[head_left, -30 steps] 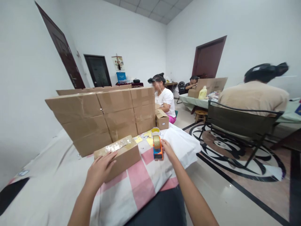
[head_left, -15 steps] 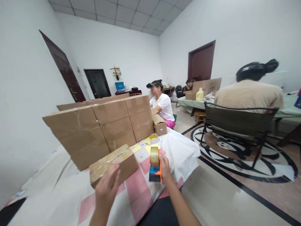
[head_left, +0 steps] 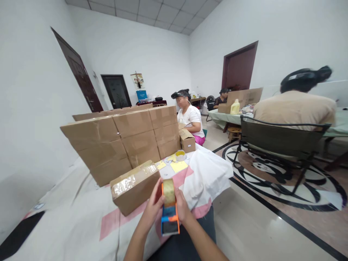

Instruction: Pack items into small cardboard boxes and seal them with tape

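Between my hands is a tape dispenser (head_left: 169,208) with an orange and blue frame and a roll of clear yellowish tape at its far end. My left hand (head_left: 154,199) grips its left side, and my right hand (head_left: 181,206) grips the right side. Just beyond my left hand lies a closed cardboard box (head_left: 137,190), with shiny tape along its top. A loose roll of tape (head_left: 180,156) rests farther back on the table near some yellow paper pieces (head_left: 178,166).
Stacked cardboard boxes (head_left: 122,141) form a wall along the table's far side. A smaller box (head_left: 187,141) stands at their right end. A person in white (head_left: 191,117) sits behind it. To the right, another person (head_left: 295,105) sits in a dark chair (head_left: 282,141).
My left hand has left the cardboard box and moved right onto the tape dispenser. The dispenser has come left and closer to me, with my right hand still on it.
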Available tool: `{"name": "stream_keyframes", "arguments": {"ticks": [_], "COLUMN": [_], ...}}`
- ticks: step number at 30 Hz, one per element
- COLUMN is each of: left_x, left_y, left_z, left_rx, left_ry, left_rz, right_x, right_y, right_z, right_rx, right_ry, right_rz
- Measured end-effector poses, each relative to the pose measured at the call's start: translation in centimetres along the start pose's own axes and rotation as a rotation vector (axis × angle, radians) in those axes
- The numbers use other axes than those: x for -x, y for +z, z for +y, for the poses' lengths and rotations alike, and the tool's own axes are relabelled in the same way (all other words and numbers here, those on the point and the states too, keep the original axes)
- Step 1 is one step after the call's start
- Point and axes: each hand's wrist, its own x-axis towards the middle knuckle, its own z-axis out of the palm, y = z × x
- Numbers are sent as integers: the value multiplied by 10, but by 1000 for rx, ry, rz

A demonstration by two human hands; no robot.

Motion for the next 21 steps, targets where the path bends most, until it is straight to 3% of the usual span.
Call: {"name": "stream_keyframes", "arguments": {"ticks": [3, 8, 14, 21], "left_x": [8, 22, 28, 40], "left_y": [7, 18, 24, 38], "left_z": [-5, -2, 6, 14], "left_rx": [-56, -124, -210, -221], "left_ry": [-95, -38, 37, 43], "left_rz": [124, 143, 346, 254], "right_x": [-15, -33, -26, -30], "right_y": [0, -2, -6, -9], "right_z": [3, -2, 2, 4], "right_rx": [51, 115, 164, 135], "right_ry": [-95, -152, -170, -151], "right_rz": [156, 104, 190, 328]}}
